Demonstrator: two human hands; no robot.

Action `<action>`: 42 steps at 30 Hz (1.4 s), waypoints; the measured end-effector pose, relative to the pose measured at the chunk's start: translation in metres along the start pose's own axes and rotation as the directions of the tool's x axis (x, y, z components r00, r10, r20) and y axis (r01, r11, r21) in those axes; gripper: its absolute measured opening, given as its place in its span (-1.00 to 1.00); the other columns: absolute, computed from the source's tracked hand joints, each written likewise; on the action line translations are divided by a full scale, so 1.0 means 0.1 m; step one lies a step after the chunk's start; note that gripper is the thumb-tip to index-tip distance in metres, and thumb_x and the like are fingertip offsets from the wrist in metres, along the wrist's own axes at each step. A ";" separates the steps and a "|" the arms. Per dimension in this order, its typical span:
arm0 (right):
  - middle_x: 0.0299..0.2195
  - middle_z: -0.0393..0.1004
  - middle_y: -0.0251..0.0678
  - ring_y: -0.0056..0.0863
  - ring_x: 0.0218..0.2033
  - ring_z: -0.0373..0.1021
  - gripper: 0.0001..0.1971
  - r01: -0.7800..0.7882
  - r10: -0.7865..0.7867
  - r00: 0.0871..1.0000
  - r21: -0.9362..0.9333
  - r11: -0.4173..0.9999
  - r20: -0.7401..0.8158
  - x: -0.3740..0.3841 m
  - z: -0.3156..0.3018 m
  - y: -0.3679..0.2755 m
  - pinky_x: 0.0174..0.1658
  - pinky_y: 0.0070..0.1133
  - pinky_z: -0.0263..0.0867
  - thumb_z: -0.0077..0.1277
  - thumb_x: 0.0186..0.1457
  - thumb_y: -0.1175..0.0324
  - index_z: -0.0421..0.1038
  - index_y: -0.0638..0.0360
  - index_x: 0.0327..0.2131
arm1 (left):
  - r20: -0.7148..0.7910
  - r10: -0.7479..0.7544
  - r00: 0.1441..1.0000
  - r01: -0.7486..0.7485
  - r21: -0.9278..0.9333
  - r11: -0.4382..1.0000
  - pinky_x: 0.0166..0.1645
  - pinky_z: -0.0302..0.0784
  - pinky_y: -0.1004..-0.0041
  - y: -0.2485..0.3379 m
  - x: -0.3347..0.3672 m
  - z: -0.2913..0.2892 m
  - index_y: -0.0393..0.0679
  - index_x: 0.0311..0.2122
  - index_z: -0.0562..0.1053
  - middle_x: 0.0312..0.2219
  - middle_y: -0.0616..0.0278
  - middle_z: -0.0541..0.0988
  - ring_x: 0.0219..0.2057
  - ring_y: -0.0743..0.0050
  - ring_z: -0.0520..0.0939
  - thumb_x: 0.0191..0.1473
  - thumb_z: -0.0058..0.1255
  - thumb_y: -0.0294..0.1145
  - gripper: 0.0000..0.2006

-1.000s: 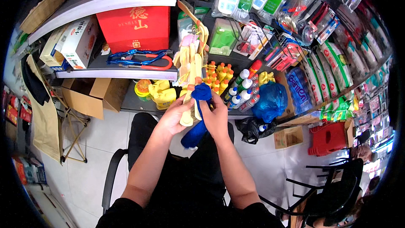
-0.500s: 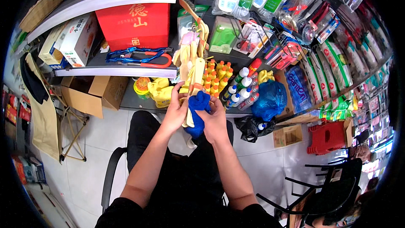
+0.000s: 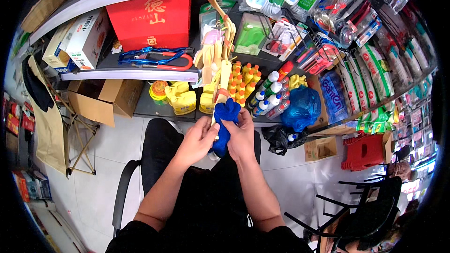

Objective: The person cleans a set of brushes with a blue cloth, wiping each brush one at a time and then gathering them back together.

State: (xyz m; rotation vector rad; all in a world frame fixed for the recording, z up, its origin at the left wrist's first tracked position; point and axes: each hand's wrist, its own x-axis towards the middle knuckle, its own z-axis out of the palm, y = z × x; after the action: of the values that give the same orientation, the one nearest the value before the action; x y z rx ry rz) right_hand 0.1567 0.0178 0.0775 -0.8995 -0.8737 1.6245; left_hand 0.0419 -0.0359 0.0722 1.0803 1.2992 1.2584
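Above my lap, a bundled blue cloth (image 3: 224, 133) hangs below a cluster of wooden-handled brushes (image 3: 226, 37) and pale yellow pieces. My right hand (image 3: 240, 136) grips the cloth from its right side, thumb across its front and fingers behind. On the other side, my left hand (image 3: 198, 138) is closed, thumb against fingers, at a narrow pale yellow strip (image 3: 214, 124) beside the cloth. How far that strip runs behind the cloth is hidden. The upper end of the cloth meets the lowest hanging pieces.
Yellow bottles (image 3: 243, 82) and spray cans (image 3: 268, 100) stand on the low shelf behind, near a blue plastic bag (image 3: 301, 107). Left are a red box (image 3: 150, 26), an open cardboard box (image 3: 101, 100) and yellow jugs (image 3: 180, 98). A black chair (image 3: 370, 211) stands right.
My left hand has come lower and closed up, thumb to fingers. The blue cloth and right hand have shifted slightly right, and the hanging cluster sits slightly farther right in view.
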 end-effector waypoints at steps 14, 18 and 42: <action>-0.37 0.44 -0.29 -0.57 -0.43 0.42 -0.65 -0.159 0.165 0.985 -0.110 0.981 0.046 0.31 0.08 -0.11 -0.39 -0.61 0.39 0.13 -0.05 0.48 0.28 0.37 -0.18 | 0.124 0.013 0.992 -0.020 0.056 0.998 -0.49 0.35 0.60 -0.07 -0.03 -0.06 -0.24 -0.34 0.31 -0.56 0.34 0.44 -0.57 0.72 0.42 0.12 -0.05 -0.38 -0.84; -0.36 0.45 -0.29 -0.59 -0.42 0.42 -0.70 -0.151 0.156 0.985 -0.060 0.987 0.074 0.41 0.12 -0.12 -0.37 -0.61 0.39 0.09 -0.01 0.49 0.32 0.33 -0.17 | 0.087 0.055 0.995 -0.064 0.098 0.993 -0.52 0.33 0.53 -0.02 -0.04 -0.07 -0.27 -0.35 0.32 -0.62 0.27 0.44 -0.61 0.67 0.40 0.11 -0.05 -0.32 -0.79; -0.31 0.43 -0.29 -0.55 -0.35 0.40 -0.68 -0.183 0.166 0.980 -0.177 0.967 -0.106 0.28 0.38 -0.03 -0.25 -0.59 0.36 0.08 -0.01 0.49 0.28 0.35 -0.16 | 0.101 -0.023 0.995 -0.021 0.412 0.911 -0.49 0.36 0.45 0.14 0.06 -0.43 -0.29 -0.33 0.36 -0.61 0.12 0.47 -0.60 0.45 0.48 0.09 -0.04 -0.30 -0.78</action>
State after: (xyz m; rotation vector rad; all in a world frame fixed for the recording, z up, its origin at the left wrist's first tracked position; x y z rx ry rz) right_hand 0.1193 0.0414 0.0936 -1.2009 -0.9149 1.6564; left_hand -0.0018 -0.0337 0.0848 1.4207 1.5238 0.9294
